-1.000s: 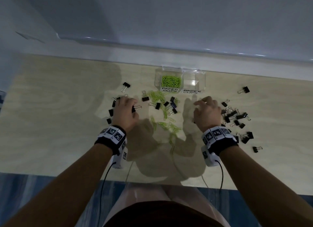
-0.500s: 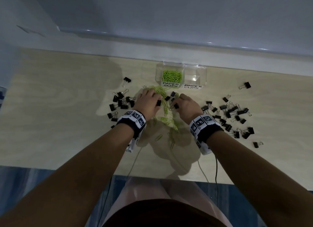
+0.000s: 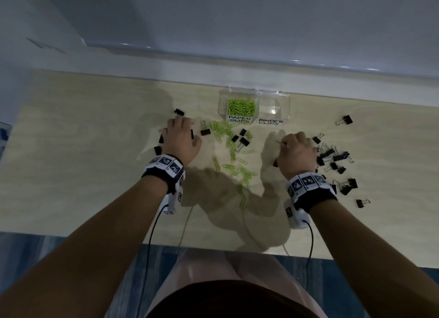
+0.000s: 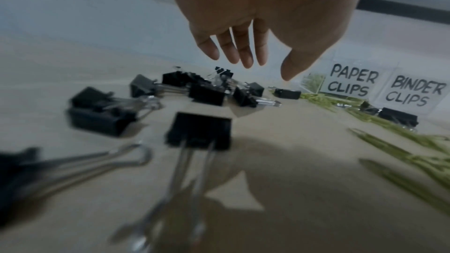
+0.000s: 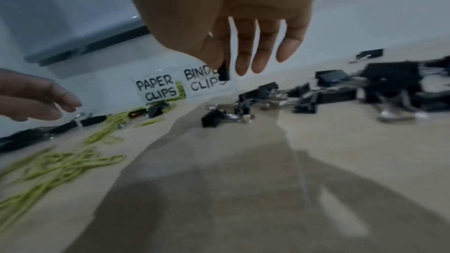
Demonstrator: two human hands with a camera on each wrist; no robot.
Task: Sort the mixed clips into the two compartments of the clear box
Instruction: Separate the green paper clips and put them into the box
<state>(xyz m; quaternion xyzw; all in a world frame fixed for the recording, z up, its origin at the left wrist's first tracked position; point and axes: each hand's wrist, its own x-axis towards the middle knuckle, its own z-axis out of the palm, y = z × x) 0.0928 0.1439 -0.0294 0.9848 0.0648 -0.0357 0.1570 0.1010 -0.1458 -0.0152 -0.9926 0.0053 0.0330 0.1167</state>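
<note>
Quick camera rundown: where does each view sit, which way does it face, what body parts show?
Head: above, facing down and forward at the table; both forearms, left hand, right hand, lap.
Left wrist: under the left hand, low, facing the binder clips and box.
Right wrist: under the right hand, which pinches a binder clip; left fingers at the left edge.
Shared: all three show the box labels.

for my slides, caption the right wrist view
Right hand pinches a black binder clip above the table, labelled clear box behind.

Clear box (image 3: 286,104) w/ green paper clips (image 3: 241,106), black binder clips (image 3: 332,155) scattered
</note>
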